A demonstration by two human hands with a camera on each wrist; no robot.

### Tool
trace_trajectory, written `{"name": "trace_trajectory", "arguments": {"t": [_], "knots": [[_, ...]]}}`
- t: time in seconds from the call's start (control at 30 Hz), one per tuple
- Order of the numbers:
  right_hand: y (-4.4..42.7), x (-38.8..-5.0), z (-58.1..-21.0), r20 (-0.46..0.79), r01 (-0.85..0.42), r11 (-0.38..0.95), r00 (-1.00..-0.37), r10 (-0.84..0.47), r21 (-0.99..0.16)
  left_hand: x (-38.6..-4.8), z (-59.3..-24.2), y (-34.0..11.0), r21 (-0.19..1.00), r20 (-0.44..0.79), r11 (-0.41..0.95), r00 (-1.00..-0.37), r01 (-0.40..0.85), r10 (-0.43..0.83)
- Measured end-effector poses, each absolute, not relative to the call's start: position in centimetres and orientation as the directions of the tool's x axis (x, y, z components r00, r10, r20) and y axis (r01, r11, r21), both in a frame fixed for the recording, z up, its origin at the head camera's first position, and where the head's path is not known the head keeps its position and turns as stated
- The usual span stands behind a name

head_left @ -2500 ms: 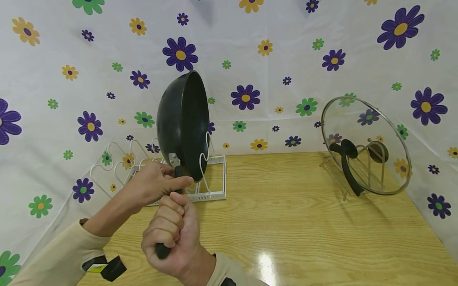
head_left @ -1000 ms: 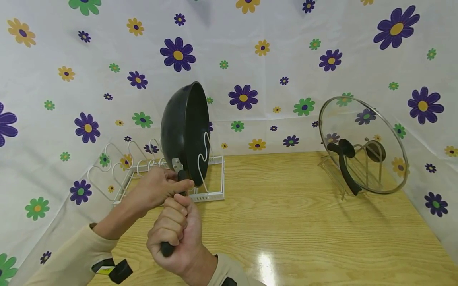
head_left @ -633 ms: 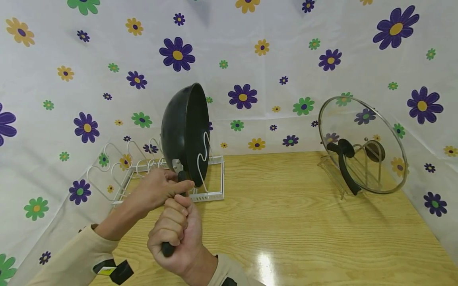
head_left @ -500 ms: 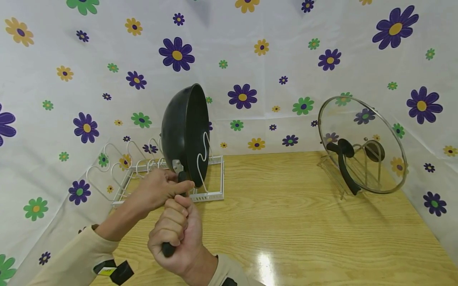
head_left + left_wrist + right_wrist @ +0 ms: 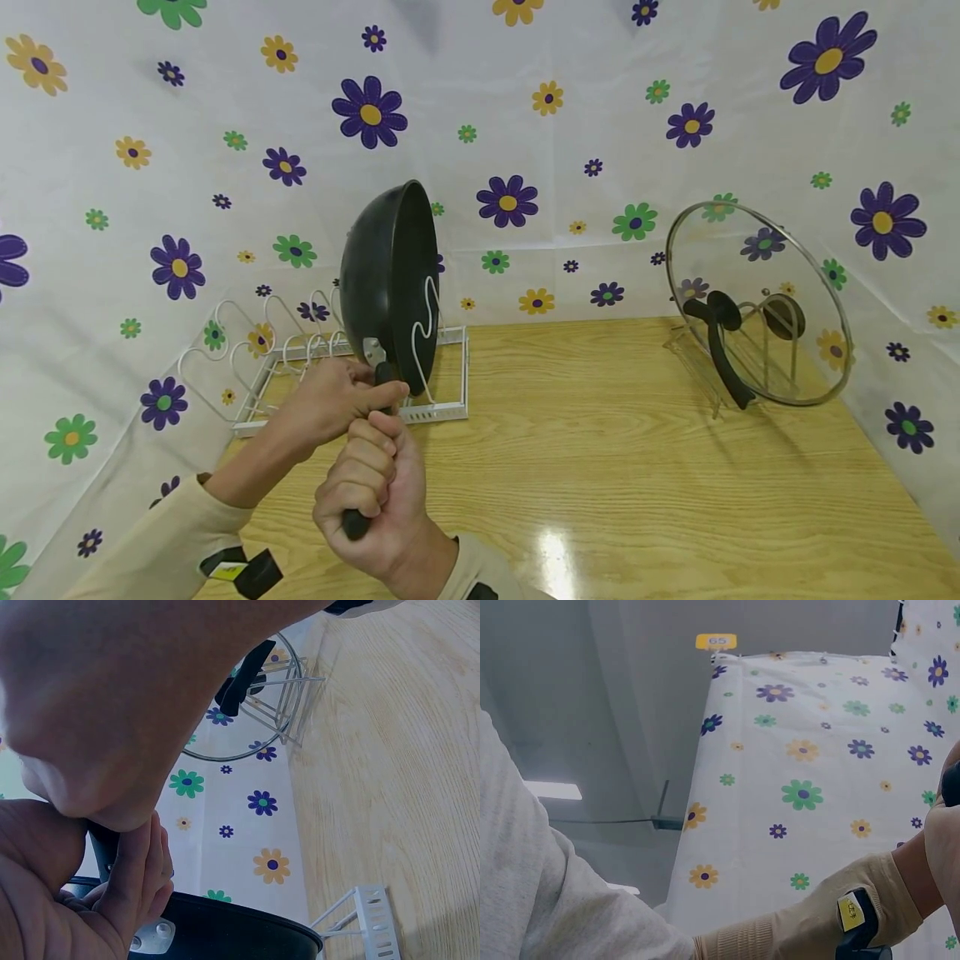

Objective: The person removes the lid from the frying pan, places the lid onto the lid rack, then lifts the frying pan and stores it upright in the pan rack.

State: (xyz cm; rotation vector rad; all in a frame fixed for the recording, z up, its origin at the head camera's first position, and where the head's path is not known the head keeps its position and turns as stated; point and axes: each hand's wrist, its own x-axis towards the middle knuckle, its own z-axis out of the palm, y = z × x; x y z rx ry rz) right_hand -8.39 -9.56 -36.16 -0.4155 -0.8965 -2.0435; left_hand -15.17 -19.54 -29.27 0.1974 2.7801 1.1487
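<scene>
A black wok (image 5: 367, 267) stands on its edge in a white wire rack (image 5: 442, 411), its hollow side facing right. My right hand (image 5: 371, 492) grips the wok's black handle, whose end (image 5: 355, 524) pokes out below the fist. Higher up, close to the metal bracket (image 5: 373, 350), my left hand (image 5: 333, 400) holds the same handle between thumb and fingers. In the left wrist view the left hand (image 5: 112, 892) is by the bracket and the wok's rim (image 5: 247, 919). The right wrist view shows only a sliver of the right hand (image 5: 945, 840).
At the right a glass lid (image 5: 765, 333) with a black handle (image 5: 723, 358) leans in a small wire stand (image 5: 705, 379). More loops of the white rack run left of the wok. A flowered cloth (image 5: 570, 150) hangs behind the wooden table (image 5: 600, 467).
The wok has come down lower into the rack, and both hands have moved down and slightly right with it. Over the last half second it has shifted only a little.
</scene>
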Motion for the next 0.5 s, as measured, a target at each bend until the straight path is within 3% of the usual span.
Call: {"name": "trace_trajectory", "arguments": {"t": [0.23,0.5], "knots": [[-9.49,-8.58,-36.37,0.577,0.812,-0.381,-0.583,-0.572,0.443,-15.29,-29.34,-19.53,0.666,-0.071,0.742,-0.985,0.069,0.156],[-9.38,-8.64,-36.65,0.574,0.815,-0.371,-0.578,-0.580,0.446,-15.33,-29.70,-19.53,0.695,-0.070,0.715,-0.983,0.072,0.167]]}}
